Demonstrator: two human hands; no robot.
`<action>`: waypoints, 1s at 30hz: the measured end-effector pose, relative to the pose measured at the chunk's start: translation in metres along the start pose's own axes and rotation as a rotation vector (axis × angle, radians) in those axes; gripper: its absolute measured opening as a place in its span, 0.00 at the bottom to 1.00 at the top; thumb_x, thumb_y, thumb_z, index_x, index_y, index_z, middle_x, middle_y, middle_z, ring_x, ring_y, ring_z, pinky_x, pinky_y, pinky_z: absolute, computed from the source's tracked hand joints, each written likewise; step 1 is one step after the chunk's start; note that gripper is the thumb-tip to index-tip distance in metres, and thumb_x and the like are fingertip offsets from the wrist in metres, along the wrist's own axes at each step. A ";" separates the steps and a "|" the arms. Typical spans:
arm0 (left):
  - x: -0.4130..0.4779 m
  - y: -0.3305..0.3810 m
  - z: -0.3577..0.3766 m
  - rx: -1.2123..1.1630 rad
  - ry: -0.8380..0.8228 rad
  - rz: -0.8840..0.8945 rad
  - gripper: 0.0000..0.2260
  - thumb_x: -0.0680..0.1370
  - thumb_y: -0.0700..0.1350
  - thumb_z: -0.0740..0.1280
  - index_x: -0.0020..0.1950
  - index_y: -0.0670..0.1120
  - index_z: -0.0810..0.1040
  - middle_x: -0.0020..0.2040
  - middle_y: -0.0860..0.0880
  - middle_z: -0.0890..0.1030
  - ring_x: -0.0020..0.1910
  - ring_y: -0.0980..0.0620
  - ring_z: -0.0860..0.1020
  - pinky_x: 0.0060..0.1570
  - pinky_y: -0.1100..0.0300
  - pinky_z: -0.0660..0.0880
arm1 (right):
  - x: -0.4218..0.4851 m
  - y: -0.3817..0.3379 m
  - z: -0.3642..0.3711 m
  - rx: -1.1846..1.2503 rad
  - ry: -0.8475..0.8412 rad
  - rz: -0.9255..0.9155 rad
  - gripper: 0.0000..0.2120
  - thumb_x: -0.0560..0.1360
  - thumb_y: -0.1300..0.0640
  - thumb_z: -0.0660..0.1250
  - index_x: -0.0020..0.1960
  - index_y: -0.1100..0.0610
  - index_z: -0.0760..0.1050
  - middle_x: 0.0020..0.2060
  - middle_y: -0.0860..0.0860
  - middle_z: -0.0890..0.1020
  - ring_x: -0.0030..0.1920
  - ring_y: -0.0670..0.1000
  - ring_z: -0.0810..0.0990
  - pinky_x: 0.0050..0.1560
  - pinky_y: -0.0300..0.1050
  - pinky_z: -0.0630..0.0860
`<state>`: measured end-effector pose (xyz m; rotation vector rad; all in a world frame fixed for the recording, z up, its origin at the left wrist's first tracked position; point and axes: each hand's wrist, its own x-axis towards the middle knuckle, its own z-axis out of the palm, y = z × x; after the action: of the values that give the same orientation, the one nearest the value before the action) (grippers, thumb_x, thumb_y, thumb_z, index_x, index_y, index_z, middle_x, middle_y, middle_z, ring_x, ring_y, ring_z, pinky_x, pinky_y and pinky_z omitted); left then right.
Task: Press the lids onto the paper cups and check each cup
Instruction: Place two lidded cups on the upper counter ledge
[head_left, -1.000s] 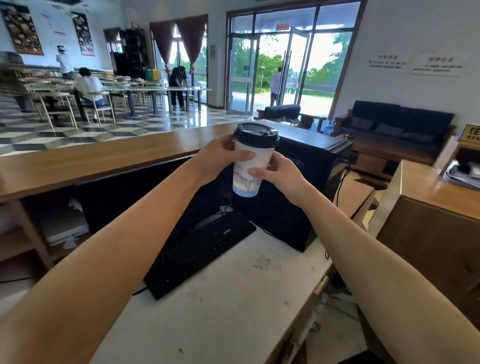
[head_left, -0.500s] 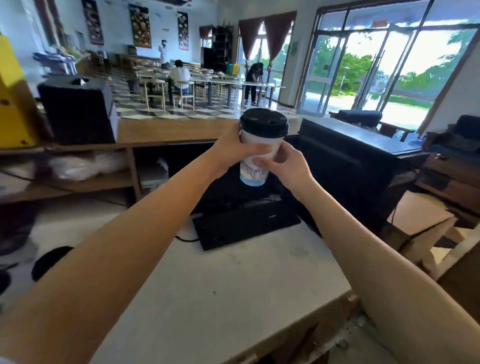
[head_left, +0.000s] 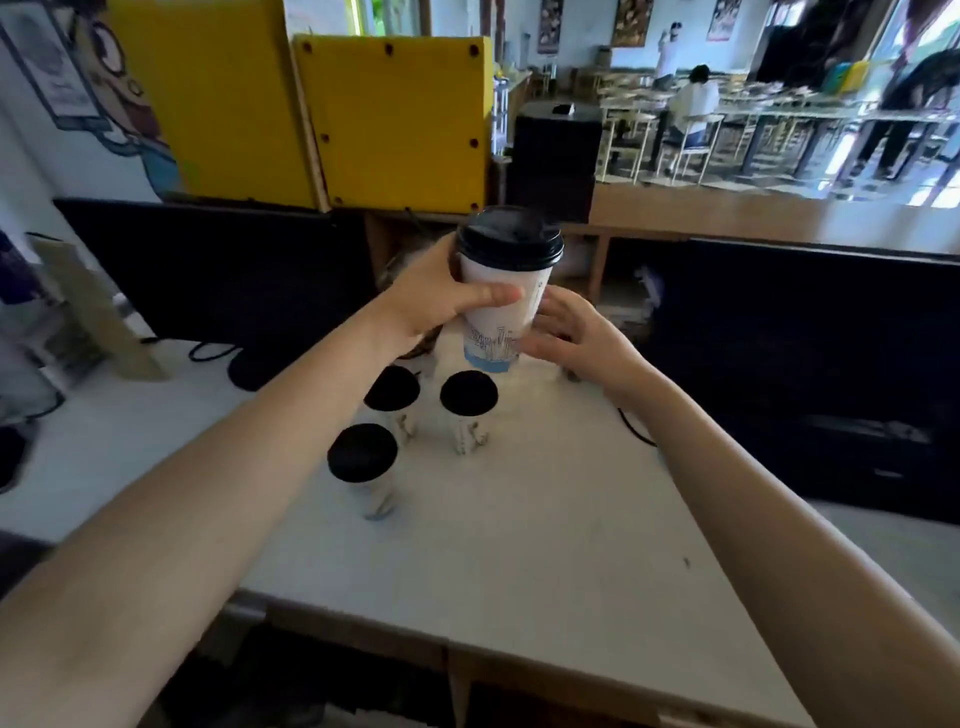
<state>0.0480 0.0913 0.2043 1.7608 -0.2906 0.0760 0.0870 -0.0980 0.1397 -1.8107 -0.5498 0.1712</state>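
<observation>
Item one: your left hand (head_left: 431, 301), wrapped round the upper wall of the held cup (head_left: 498, 312), thumb across the near side just under the rim. The held cup is a white paper cup with a blue print near its base, upright and raised clear above the white table (head_left: 519, 545), with its black lid (head_left: 509, 239) seated on top. Item two: your right hand (head_left: 582, 343), fingers loose and spread, gripping nothing, just beside the lower right wall of the held cup; you cannot tell whether the thumb touches the paper. Item three: three more capped cups standing on the table below the raised one, namely the rear-left cup (head_left: 391, 389), the rear-right cup (head_left: 468, 393) and the front cup (head_left: 362, 452), near one another but apart. Item four, surroundings: two yellow boards (head_left: 395, 119) leaning behind the table, a black box (head_left: 556, 150) to their right, and a dark screen (head_left: 805, 338) along the table's right side.
</observation>
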 end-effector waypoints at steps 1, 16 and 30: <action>-0.004 -0.005 -0.014 -0.006 0.030 -0.012 0.25 0.67 0.38 0.74 0.61 0.49 0.73 0.55 0.53 0.80 0.54 0.59 0.78 0.51 0.64 0.76 | 0.010 0.014 0.011 -0.033 0.002 0.063 0.36 0.69 0.55 0.75 0.72 0.51 0.61 0.69 0.49 0.71 0.67 0.47 0.71 0.66 0.49 0.70; 0.030 -0.115 -0.132 0.005 0.042 -0.176 0.26 0.64 0.42 0.74 0.61 0.51 0.74 0.58 0.50 0.80 0.59 0.53 0.78 0.58 0.55 0.75 | 0.080 0.189 0.133 0.123 0.186 0.383 0.36 0.67 0.67 0.75 0.68 0.56 0.60 0.59 0.50 0.69 0.60 0.48 0.69 0.52 0.38 0.71; 0.106 -0.083 -0.092 -0.053 -0.162 -0.097 0.24 0.67 0.38 0.73 0.60 0.52 0.74 0.53 0.56 0.83 0.53 0.60 0.80 0.48 0.65 0.78 | 0.075 0.083 0.027 0.147 0.495 0.304 0.26 0.65 0.59 0.77 0.60 0.54 0.70 0.50 0.45 0.81 0.50 0.44 0.79 0.46 0.40 0.76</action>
<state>0.1797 0.1799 0.1670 1.7289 -0.3208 -0.1433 0.1655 -0.0584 0.0655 -1.7023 0.0866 -0.0334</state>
